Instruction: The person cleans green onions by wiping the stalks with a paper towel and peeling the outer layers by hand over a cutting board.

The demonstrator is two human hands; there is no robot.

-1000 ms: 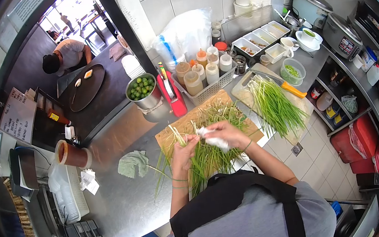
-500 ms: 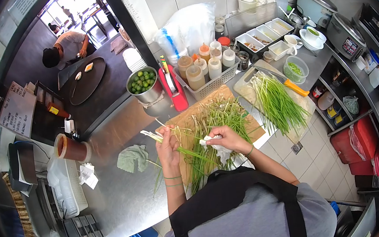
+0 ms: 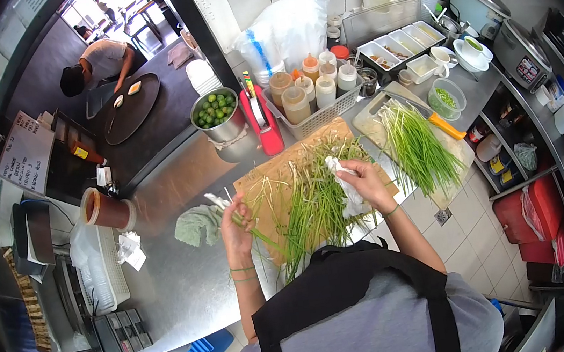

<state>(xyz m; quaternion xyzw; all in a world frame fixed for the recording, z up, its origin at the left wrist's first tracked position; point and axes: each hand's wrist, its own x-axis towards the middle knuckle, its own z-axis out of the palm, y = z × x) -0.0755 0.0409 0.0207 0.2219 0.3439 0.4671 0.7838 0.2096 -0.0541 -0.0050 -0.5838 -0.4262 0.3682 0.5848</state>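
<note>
My left hand (image 3: 237,229) is closed around a few spring onions, their white ends (image 3: 214,200) poking out past the fingers. In my right hand (image 3: 366,183) is a crumpled white paper towel (image 3: 354,202), pinched above the pile. Below and between both hands, a loose heap of spring onions (image 3: 307,208) with dry, stringy roots spreads over brown paper (image 3: 255,183). A neater bunch of spring onions (image 3: 420,145) lies to the right on a cutting board (image 3: 370,121), beside an orange-handled knife (image 3: 447,129). Left of my left hand rests a grey-green cloth (image 3: 197,226).
Behind the paper stand a pot of green citrus (image 3: 226,132), a red tape dispenser (image 3: 264,125) and a basket of squeeze bottles (image 3: 321,118). A tub of chopped greens (image 3: 446,99) sits at right. Another person (image 3: 103,64) leans over a counter beyond the opening.
My hands have moved apart. The left, with its spring onions, shifted left and slightly down; the right carried the paper towel to the right and a little up.
</note>
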